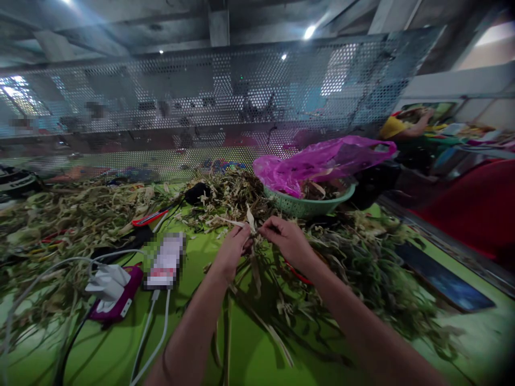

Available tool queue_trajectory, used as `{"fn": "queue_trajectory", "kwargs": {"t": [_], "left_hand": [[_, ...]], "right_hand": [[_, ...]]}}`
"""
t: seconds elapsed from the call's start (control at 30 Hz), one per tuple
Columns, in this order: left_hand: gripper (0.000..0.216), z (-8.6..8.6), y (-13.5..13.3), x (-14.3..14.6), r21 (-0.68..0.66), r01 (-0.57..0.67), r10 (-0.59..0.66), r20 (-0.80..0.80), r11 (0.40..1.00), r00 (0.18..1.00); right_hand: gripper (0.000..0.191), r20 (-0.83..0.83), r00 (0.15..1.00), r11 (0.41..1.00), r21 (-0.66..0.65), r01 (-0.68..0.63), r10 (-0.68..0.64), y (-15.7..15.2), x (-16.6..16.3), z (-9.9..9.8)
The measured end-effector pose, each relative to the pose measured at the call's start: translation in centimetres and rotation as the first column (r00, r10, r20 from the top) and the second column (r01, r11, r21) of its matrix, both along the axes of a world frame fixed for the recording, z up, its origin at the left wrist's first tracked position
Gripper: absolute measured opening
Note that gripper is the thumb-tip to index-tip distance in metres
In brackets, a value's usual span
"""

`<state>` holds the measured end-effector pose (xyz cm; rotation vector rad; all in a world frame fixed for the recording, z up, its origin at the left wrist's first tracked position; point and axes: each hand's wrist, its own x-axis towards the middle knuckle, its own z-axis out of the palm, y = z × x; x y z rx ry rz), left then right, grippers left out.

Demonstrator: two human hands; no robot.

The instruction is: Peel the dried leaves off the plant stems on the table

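A pale dried leaf strip [250, 219] is standing up from the left hand [236, 244] over the middle of the green bench [197, 252], as I am viewing it remotely through the head camera. The left fingers are clamping around the strip's lower part; the right hand [285, 236] is pressing thumb and forefinger together just beside it, though I am failing to tell whether a strand is caught between them. For clean work, I am favouring a firm left hold close to the working point and small, gentle right-hand movements, judging that such dry-looking leaf is risking a split under any sharp bend. Long loose strands [279, 343] are trailing toward the wearer, best lying clear of the grip. Beyond, a pale green basket [309, 207] is carrying a purple plastic bag [322, 161]; dried plants [370, 262] are spreading to both sides.
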<state>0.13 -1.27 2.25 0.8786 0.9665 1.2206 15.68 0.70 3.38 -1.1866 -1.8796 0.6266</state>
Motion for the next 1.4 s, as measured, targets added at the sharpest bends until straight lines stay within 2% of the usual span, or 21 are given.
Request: {"fn": "queue_trajectory", "kwargs": {"t": [0.1, 0.23, 0.4, 0.53, 0.6, 0.73, 0.87, 1.03, 1.13, 1.23, 1.33, 1.4], "left_hand": [[0.035, 0.0, 0.0, 0.3, -0.061, -0.013, 0.019, 0.102, 0.998, 0.995], [0.035, 0.1, 0.0, 0.2, -0.054, 0.026, -0.016, 0.175, 0.998, 0.984], [0.031, -0.2, 0.0, -0.1, -0.039, 0.007, -0.003, 0.105, 0.999, 0.994], [0.03, -0.5, 0.1, 0.0, 0.048, 0.076, -0.078, 0.056, 0.996, 0.995], [0.032, -0.6, 0.0, 0.1, 0.092, 0.129, -0.129, -0.005, 0.987, 0.992], [0.033, -0.4, -0.3, 0.4, 0.109, 0.21, -0.203, -0.071, 0.972, 0.977], [0.031, -0.1, -0.6, 0.6, 0.086, 0.22, -0.219, -0.023, 0.972, 0.976], [0.027, 0.2, -0.8, 1.0, 0.023, 0.222, -0.223, 0.063, 0.975, 0.973], [0.027, 0.1, -0.6, 1.1, -0.025, 0.176, -0.171, 0.144, 0.984, 0.975], [0.033, -0.2, -0.2, 0.9, -0.074, 0.114, -0.096, 0.221, 0.991, 0.971], [0.029, -0.5, 0.2, 0.8, -0.085, 0.028, -0.003, 0.274, 0.996, 0.962], [0.026, -0.6, 0.4, 0.7, -0.086, -0.018, 0.044, 0.309, 0.996, 0.95]], "right_hand": [[0.021, -0.004, 1.0, 1.0, 0.013, 0.022, -0.022, 0.0, 0.0, 0.2], [0.022, -0.007, 0.999, 0.999, 0.02, 0.043, -0.043, -0.2, -0.1, 0.6], [0.021, -0.059, 0.997, 0.998, 0.034, 0.044, -0.042, -0.2, 0.2, 0.5], [0.024, -0.181, 0.981, 0.99, -0.114, -0.085, 0.064, -0.2, 0.1, 0.7], [0.023, -0.288, 0.955, 0.973, -0.189, -0.134, 0.076, -0.2, -0.1, 0.8], [0.02, -0.464, 0.886, 0.961, -0.245, -0.127, -0.001, -0.2, -0.3, 0.5], [0.021, -0.496, 0.865, 0.972, -0.229, -0.055, -0.067, 0.1, -0.3, -0.3], [0.021, -0.452, 0.884, 0.985, -0.164, 0.054, -0.124, 0.2, -0.4, -0.5], [0.021, -0.336, 0.934, 0.991, -0.083, 0.102, -0.124, 0.1, -0.2, -0.1], [0.019, -0.196, 0.966, 0.975, 0.111, 0.191, -0.167, -0.1, 0.1, 0.8], [0.017, -0.117, 0.961, 0.903, 0.33, 0.277, -0.252, -0.7, 0.1, 1.4], [0.014, -0.041, 0.974, 0.91, 0.351, 0.222, -0.222, -1.3, -0.5, 1.5]]}}
